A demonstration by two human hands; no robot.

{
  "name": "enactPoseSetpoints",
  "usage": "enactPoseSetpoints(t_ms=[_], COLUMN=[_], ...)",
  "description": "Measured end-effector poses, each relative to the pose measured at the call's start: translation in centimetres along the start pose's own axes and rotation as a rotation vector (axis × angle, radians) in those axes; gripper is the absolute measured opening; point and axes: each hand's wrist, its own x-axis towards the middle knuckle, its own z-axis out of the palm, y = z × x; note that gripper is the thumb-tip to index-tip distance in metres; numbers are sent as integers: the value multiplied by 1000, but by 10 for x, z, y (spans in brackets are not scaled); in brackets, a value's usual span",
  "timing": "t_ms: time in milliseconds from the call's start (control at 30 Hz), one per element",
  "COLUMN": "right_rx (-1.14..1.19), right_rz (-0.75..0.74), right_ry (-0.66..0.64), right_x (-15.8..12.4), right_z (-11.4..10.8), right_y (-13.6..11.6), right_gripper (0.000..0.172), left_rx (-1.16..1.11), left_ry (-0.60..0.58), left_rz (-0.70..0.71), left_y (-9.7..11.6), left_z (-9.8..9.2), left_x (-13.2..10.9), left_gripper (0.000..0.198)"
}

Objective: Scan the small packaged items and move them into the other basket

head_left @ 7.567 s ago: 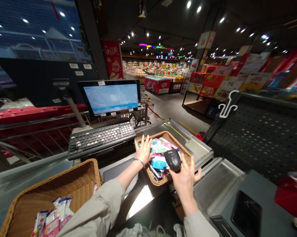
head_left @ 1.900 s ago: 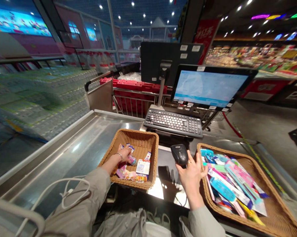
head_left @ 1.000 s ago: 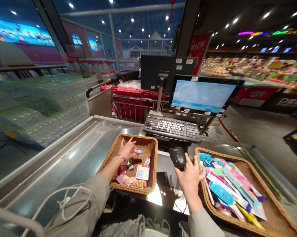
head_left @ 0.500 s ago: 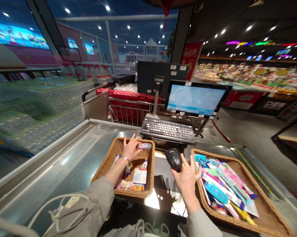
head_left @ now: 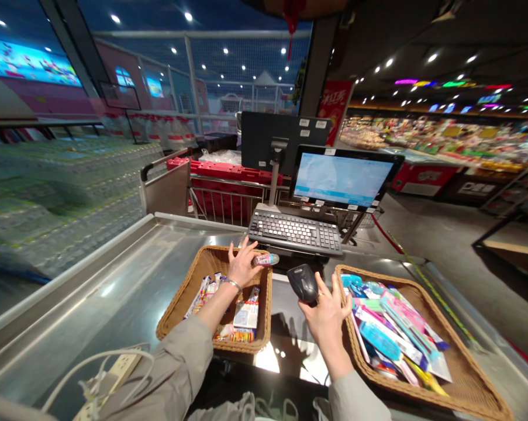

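Left hand stretched forward, palm down, thumb and forefinger pinched in grip, other fingers fanned upward. Right hand held at midline, back toward camera — thumb and forefinger clasping, rest splayed. Both forearms extended, elbows bent, wrists roughly straight.

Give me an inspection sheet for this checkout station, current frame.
Surface: steel counter, reflective, carries two wicker baskets.
Job's things: small pink packet in left hand, over left basket; barcode scanner in right hand.
Clutter: right basket piled with coloured packets; fewer packets in left basket.
Grippers: both hands closed on their items.
Cables: white power strip and cable at lower left; scanner lead not visible.
Surroundings: keyboard, monitor, red shopping baskets, blurred shop shelving behind.
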Motion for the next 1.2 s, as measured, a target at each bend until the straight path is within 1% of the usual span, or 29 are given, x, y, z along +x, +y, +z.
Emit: enactPoseSetpoints(t_ms=[167, 400, 567, 767, 833, 1067, 1200], right_rx=[10, 3, 4, 13, 16, 9, 0], right_rz=[-18, -34, -43, -52, -60, -79, -101], right_ry=[-21, -21, -20, -25, -23, -86, -47], right_x=[-2, -4, -5, -6, -6, -5, -5], right_z=[-2, -5, -5, -4, -2, 2, -1], right_y=[0, -2, -1, 1, 2, 10, 9], right_gripper=[15, 22, 24, 16, 16, 25, 25], left_rx=[-11, 7, 5, -10, -14, -6, 0], left_ry=[15, 16, 28, 42, 50, 50, 54], left_rz=[3, 16, 17, 31, 36, 48, 48], left_y=[7, 14, 19, 23, 24, 28, 29], left_z=[1, 4, 7, 10, 11, 13, 14], left_x=[1, 2, 4, 5, 5, 8, 9], left_gripper=[19, 24, 25, 23, 23, 25, 24])
